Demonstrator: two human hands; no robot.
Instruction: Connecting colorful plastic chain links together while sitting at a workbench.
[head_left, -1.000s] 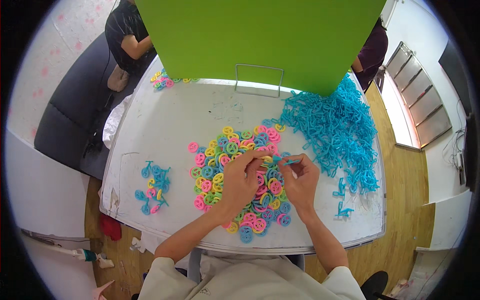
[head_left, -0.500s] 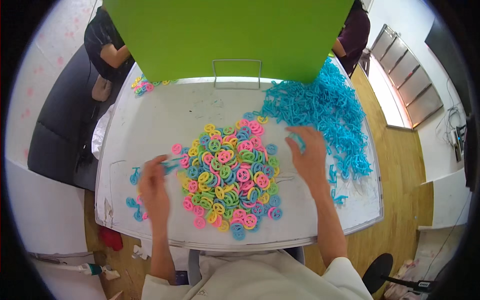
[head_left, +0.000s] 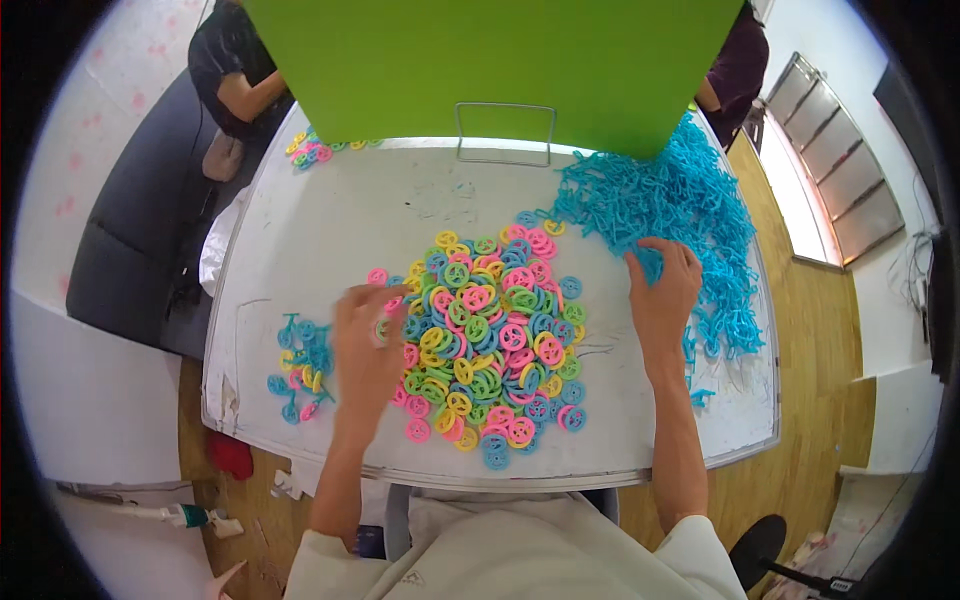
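My left hand (head_left: pixel 366 332) is at the left edge of a heap of small plastic wheels (head_left: pixel 480 340) in pink, yellow, green and blue. Its fingers are bent over the wheels and smeared by motion, so I cannot tell whether they hold one. At the near edge of a big tangle of thin blue plastic pieces (head_left: pixel 660 200), my right hand (head_left: pixel 668 285) has its thumb and fingers curled round a blue piece (head_left: pixel 649 264). Left of my left hand lies a small group of blue pieces with wheels (head_left: pixel 308 355).
A large green panel (head_left: pixel 490 70) with a wire handle (head_left: pixel 506 134) stands across the far side of the white table (head_left: pixel 370 220). Two people sit beyond it, one at each side. More wheels (head_left: pixel 310 152) lie at the far left corner.
My left hand has moved right to the wheel heap, and the blue piece near its fingers is now in the small left group. My right hand has moved right to the blue tangle.
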